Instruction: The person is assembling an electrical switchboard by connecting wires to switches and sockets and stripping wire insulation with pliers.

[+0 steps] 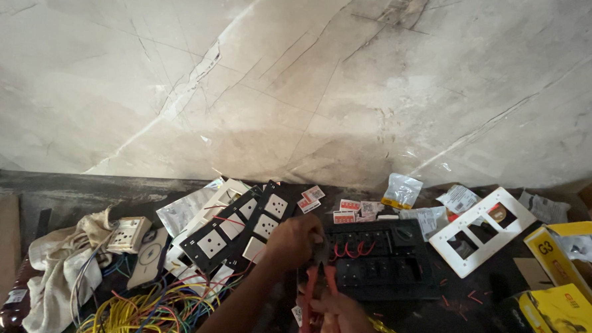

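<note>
The left hand (pixel 294 240) is curled at the left edge of a black switch panel (pixel 378 260) with short red wires (pixel 352 249), which lies flat on the dark worktop (pixel 69 190); what its fingers pinch I cannot tell. The right hand (pixel 342 318), just below, is closed around the red handles of a pair of pliers (pixel 316 287) whose nose points up at the panel's edge. A tangle of coloured wires (pixel 150 310) lies to the left, a white frame (pixel 483 229) and yellow boxes (pixel 562 311) to the right.

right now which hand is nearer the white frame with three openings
Right. The right hand grips the red-handled pliers at bottom centre, well left of the white frame; the left hand is farther left still.
</note>
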